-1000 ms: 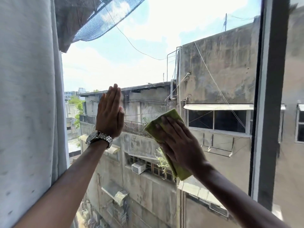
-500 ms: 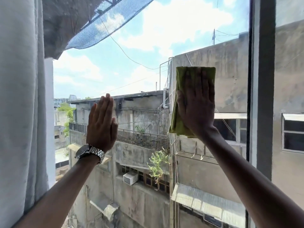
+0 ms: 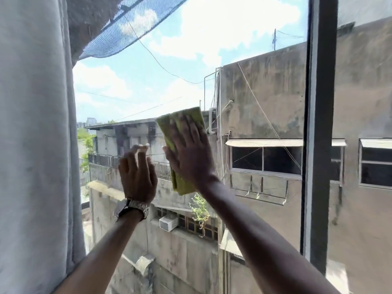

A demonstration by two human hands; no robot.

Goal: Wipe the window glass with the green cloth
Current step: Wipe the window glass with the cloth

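Observation:
The window glass [image 3: 244, 92] fills the middle of the view, with grey buildings and sky behind it. A folded green cloth [image 3: 169, 128] lies flat against the pane, tilted to the left. My right hand [image 3: 191, 158] presses on it with fingers spread, covering its middle; the cloth's top and bottom ends stick out. My left hand [image 3: 136, 175], with a metal watch on the wrist, is just left of the cloth, fingers slightly curled and apart, holding nothing. Whether it touches the pane is unclear.
A pale grey curtain [image 3: 36, 145] hangs along the left edge of the window. A dark vertical window frame bar [image 3: 320, 134] stands at the right, with another pane beyond it. Blue netting [image 3: 127, 24] hangs outside at the top left.
My right hand has slid the cloth down and to the left, close to my left hand. My left hand has curled its fingers and shifted right.

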